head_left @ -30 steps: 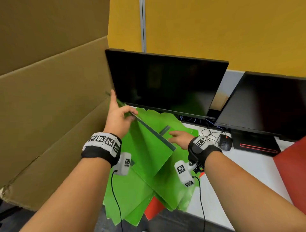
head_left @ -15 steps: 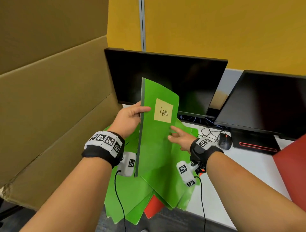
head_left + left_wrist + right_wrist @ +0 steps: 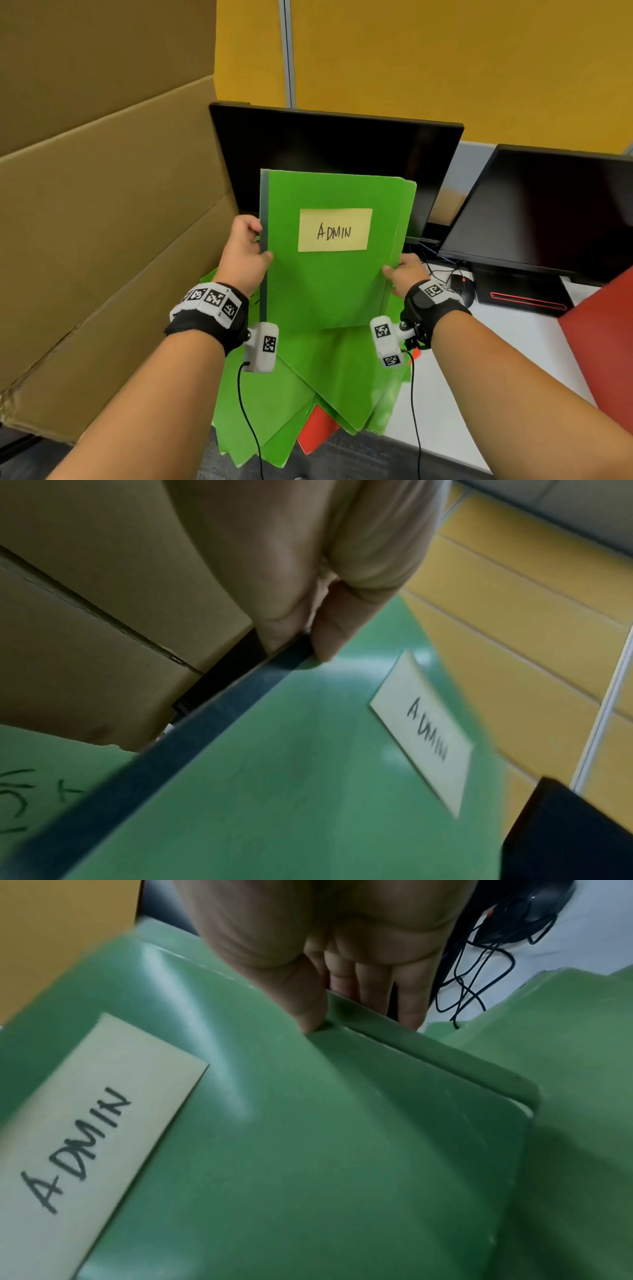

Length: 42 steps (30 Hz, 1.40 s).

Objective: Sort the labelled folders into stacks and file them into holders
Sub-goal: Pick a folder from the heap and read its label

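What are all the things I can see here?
ADMIN folder: one, green with a dark spine, held upright in front of the monitors.
Label: one, pale yellow, on the folder's front, reads ADMIN.
Loose folders: several green, fanned on the desk edge below; at least one red underneath.
Monitors: two, black, dark; one behind the folder, one to the right.
Mouse: one, black, by tangled cables.
Cardboard: brown, large, on the left.
Left hand: pinches the spine.
Right hand: pinches the opposite edge.
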Tool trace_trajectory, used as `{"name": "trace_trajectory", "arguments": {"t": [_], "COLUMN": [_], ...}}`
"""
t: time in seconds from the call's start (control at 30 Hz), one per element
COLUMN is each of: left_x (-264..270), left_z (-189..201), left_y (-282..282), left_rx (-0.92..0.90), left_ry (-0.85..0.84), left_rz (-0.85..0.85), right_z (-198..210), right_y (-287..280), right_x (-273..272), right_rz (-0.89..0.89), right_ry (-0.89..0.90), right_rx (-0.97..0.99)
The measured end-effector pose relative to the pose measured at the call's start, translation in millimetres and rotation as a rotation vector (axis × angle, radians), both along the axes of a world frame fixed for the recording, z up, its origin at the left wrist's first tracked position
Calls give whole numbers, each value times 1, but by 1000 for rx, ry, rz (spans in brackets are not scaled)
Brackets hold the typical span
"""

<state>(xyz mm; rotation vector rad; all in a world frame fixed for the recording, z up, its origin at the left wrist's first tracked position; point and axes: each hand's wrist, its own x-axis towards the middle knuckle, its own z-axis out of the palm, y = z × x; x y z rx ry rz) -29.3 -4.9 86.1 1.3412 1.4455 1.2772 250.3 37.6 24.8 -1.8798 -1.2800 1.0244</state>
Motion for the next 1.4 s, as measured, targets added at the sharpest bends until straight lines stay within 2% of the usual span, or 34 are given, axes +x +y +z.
{"name": "trace_trajectory", "arguments": {"t": [0.1, 0.17, 0.27, 0.37, 0.53, 0.67, 0.77, 0.9, 1.0, 1.07, 1.13, 1.33, 1.4], "left_x": [4, 9, 15, 24, 27, 30, 38, 54, 76, 96, 116, 181, 204], "left_z": [-4, -12, -35, -48, -43, -43, -48, -58, -67, -76, -82, -118, -131], "left_y": [3, 5, 5, 4, 11, 15, 20, 24, 22, 20, 14, 0, -5], "left_rx": [-35, -105, -286, -391, -280, -233, -277, -319, -382, -440, -478, -449, -481], "left_ry": [27, 133, 269, 353, 429, 425, 430, 569, 560, 401, 295, 471, 497], "left_rz": [66, 83, 12, -23, 34, 44, -3, -22, -125, -212, -246, -414, -472], "right_z": [5, 7, -3, -16, -8, 2, 2, -1, -10, -18, -23, -49, -62], "right_y": [0, -3, -11, -17, -12, -12, -15, -21, -30, -43, -57, -82, -93], "right_x": [9, 11, 10, 10, 22, 35, 47, 61, 81, 99, 118, 178, 200], "right_rz": [-44, -1, 88, 108, 67, 21, 10, 79, -3, -135, -206, -140, -140], "right_ry": [-37, -111, -234, -228, -266, -332, -354, -302, -238, -145, -158, -407, -393], "right_rx": [70, 75, -83, -191, -56, 6, -6, -87, -137, -107, -123, -430, -500]}}
